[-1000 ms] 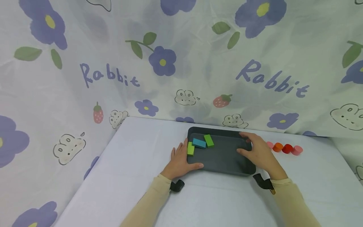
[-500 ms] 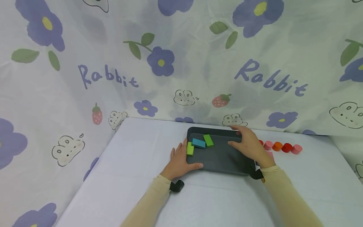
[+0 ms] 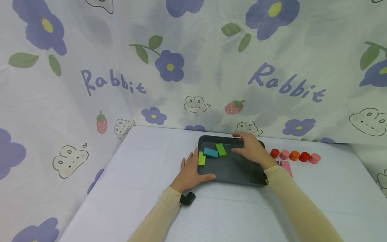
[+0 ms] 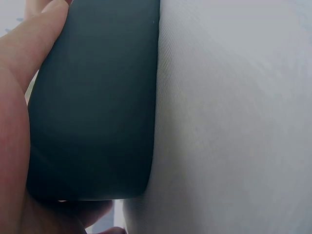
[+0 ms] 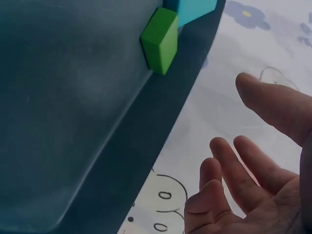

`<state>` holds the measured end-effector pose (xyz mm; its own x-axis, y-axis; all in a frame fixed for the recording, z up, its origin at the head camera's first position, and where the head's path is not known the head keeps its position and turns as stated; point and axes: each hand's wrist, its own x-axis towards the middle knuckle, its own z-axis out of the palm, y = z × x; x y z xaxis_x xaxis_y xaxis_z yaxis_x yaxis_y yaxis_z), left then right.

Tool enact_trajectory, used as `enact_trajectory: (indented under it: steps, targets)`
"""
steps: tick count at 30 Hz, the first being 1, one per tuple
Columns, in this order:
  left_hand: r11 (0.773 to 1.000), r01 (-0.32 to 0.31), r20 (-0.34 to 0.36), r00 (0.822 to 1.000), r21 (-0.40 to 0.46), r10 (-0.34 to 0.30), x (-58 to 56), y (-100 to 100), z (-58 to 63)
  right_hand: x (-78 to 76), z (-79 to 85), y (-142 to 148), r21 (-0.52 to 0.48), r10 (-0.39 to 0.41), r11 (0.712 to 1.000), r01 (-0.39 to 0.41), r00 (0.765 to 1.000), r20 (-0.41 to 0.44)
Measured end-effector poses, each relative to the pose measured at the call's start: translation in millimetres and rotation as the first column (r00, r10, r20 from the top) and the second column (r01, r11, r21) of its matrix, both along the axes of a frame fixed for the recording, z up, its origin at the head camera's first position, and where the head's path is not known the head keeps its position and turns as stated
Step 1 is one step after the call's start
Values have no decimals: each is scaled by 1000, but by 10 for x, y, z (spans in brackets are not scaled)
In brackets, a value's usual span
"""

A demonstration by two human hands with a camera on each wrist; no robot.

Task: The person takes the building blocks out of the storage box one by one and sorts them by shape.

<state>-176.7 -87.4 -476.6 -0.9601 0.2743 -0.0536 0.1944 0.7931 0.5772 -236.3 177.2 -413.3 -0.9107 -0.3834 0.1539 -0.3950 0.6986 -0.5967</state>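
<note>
Your right hand [image 3: 249,148], empty with thumb and fingers parted, is nearer than your left hand [image 3: 188,173], spread against the dark grey rectangular tray [image 3: 234,173], to the bright green oblong block [image 3: 221,150] inside, near leftward, long axis pointing roughly away from you.

three blocks [image 3: 210,153] in tray [image 3: 226,173] (left end) | cylinders [image 3: 294,155] right of tray

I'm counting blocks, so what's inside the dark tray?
Visible in the dark tray: a lime block, a blue block and a green block. The right hand and sleeve hide part of its right side.
</note>
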Motion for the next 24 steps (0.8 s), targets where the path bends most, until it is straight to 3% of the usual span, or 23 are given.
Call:
enact_trajectory:
  steps: [11,24]
  targets:
    - [1000,10,-15,1000,-9,-10,5,3,5,-147,-137,-175,38,86,995,-88,995,44]
    - [1000,9,-31,999,1,-9,-1,-4,-6,-234,-254,-342,161,96,980,-117,987,130]
